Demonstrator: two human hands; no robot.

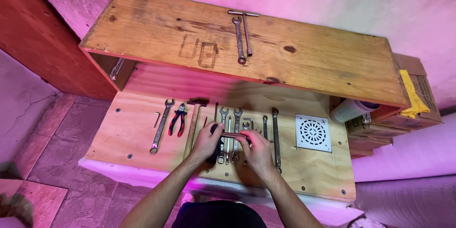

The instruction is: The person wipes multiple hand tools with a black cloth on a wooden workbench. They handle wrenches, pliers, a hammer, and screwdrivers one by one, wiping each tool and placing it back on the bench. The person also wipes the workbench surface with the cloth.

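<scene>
Both forearms enter from 6 o'clock and meet over the near middle of the plywood surface (142, 128). The left hand (206, 141) and the right hand (258, 149) hold one slim metal rod tool (235, 135) between them, level and crosswise above the row of tools. The left fingers (214, 130) are closed around its left end; the right fingers (247, 141) are closed around its right end.

Directly beneath the hands lies a row of spanners (236, 123), their heads pointing toward 12 o'clock; the hands hide their lower parts. At 3 o'clock of the right hand lies a long combination spanner (275, 138), and further toward 3 o'clock a square white drain grate (313, 132) lies flat on the surface.

At 9 o'clock of the left hand lies a hammer (194, 121) with a wooden handle, then red-handled pliers (177, 120), then a long open-ended spanner (161, 126), and farthest left a small hex key (156, 119).

Toward 12 o'clock, a wooden upper shelf (142, 28) overhangs the surface. On it rest a T-handle wrench (246, 31) and a ring spanner (239, 40), just beside each other. At 2 o'clock, under the shelf end, sit a white roll (349, 110) and cardboard boxes (418, 109).
</scene>
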